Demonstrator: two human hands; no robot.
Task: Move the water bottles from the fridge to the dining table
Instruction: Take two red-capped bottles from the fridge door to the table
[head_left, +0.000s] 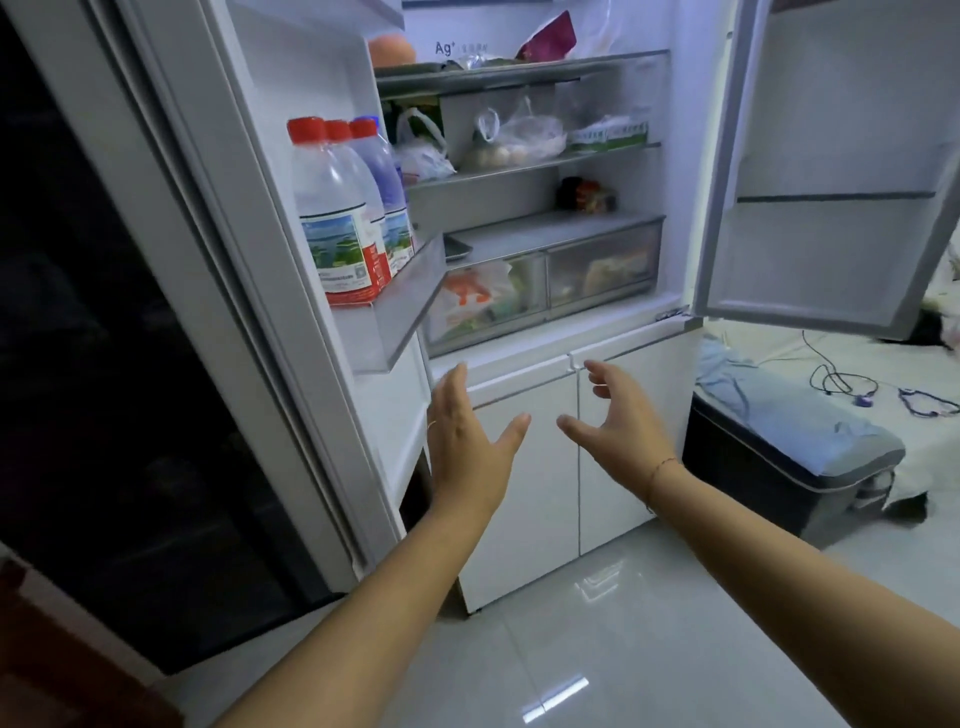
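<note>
Here 3 water bottles (340, 218) stand upright, caps up, overlapping in the door shelf (395, 317); left hand (465, 436) and right hand (621, 415) are empty, fingers spread.

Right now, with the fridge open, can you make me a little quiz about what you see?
1. How many clear plastic water bottles with red caps stand in the left door's shelf?
2. True or false: the left hand is holding a bottle.
3. Which door's shelves look bare? A) the left door B) the white right door

Key:
1. Three.
2. False. Both the left hand and the right hand are open and empty, below the shelf.
3. B.
</note>
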